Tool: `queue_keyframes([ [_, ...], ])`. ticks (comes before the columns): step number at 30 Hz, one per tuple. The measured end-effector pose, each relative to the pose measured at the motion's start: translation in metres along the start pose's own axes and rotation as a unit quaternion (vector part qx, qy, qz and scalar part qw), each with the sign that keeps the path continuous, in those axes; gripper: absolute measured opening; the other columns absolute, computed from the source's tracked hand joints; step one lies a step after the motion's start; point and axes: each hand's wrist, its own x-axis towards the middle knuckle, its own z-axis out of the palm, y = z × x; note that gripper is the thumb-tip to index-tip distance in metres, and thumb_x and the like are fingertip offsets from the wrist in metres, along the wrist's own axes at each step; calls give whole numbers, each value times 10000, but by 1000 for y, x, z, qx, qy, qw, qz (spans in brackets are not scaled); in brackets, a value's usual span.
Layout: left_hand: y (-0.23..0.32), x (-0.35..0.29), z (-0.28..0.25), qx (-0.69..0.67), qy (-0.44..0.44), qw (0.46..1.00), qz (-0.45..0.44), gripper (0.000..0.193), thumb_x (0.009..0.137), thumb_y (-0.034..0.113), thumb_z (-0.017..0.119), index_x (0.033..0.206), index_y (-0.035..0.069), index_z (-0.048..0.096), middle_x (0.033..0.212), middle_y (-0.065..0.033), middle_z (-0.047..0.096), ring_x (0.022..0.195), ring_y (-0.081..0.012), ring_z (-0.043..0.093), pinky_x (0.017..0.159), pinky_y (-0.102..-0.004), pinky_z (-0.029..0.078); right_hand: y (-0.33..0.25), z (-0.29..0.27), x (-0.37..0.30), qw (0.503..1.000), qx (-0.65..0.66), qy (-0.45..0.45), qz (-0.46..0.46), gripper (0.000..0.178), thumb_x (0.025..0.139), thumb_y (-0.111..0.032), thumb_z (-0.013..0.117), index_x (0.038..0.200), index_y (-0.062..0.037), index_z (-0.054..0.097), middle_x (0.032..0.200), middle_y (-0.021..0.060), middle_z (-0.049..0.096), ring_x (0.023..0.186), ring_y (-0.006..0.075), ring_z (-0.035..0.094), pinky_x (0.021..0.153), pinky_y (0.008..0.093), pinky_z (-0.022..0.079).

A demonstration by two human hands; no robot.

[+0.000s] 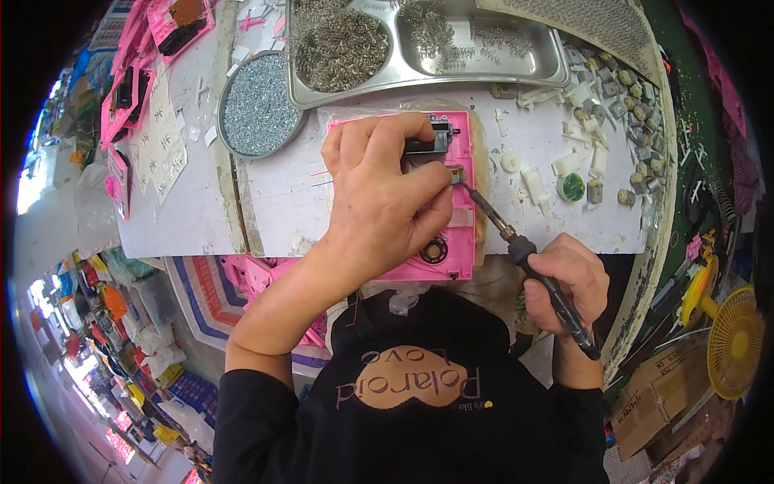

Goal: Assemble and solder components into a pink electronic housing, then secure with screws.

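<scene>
A pink plastic housing [459,242] lies on the table in front of me, with a black part [439,137] near its far end and a round speaker-like part [434,250] near its close end. My left hand [383,173] rests over it, fingers bent and pinched by a small metal part [456,174]. What the fingertips hold is hidden; thin red and blue wires [321,179] stick out left of the hand. In my right hand [571,282] is a soldering iron [516,242], gripped by its black handle. Its tip meets or nearly meets the small metal part.
Beyond the housing stands a metal tray [484,79] of springs, beside a round dish [262,105] of small screws. Small motors [637,105] and white plastic pieces [534,185] are scattered on the right. More pink housings [121,105] lie far left. A yellow fan [735,343] stands at right.
</scene>
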Motion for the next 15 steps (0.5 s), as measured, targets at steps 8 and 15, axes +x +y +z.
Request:
queue_keyframes([
  [8,0,0,1,1,0,1000,0,106,695,162,774,785,149,721,1165,-64,571,1041,-287,499,931,-431,338,-2,-2,1,1000,0,1,14,289,781,-12,760,1054,-2,662,655,59,584,543,191,537,503,293,414],
  [15,1,1,0,7,-1,1000,1,107,691,163,774,785,155,724,1165,-58,574,1037,-284,499,917,-438,333,-4,-6,1,1000,-2,8,24,279,796,-30,760,1056,3,662,651,59,578,547,186,535,502,292,403],
])
